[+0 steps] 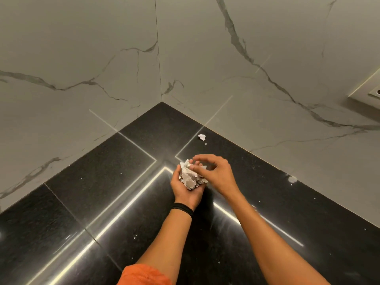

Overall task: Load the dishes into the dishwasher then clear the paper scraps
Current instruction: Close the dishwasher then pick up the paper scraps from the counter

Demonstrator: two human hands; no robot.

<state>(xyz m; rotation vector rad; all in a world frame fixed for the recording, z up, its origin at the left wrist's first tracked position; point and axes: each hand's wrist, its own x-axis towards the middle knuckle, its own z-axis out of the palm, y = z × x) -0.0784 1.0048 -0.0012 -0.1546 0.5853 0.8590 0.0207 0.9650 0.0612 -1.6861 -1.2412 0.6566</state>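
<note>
We note a polished, black speckled stone surface meeting glossy veined marble wall tiles. The left hand, palm up, cups its grip round a wad of crumpled, jagged white paper scraps. The right hand curls over the wad; whether its grip pinches paper we cannot tell. One loose scrap lies farther, near the right wall.

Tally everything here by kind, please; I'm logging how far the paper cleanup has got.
Hands: 2, the left hand and the right hand
Handful of paper scraps: 1, cupped in the left hand
Loose crumpled scrap: 1, on the black counter; the flecks around it are too small to count
Wall socket: 1
Total: 5
</note>
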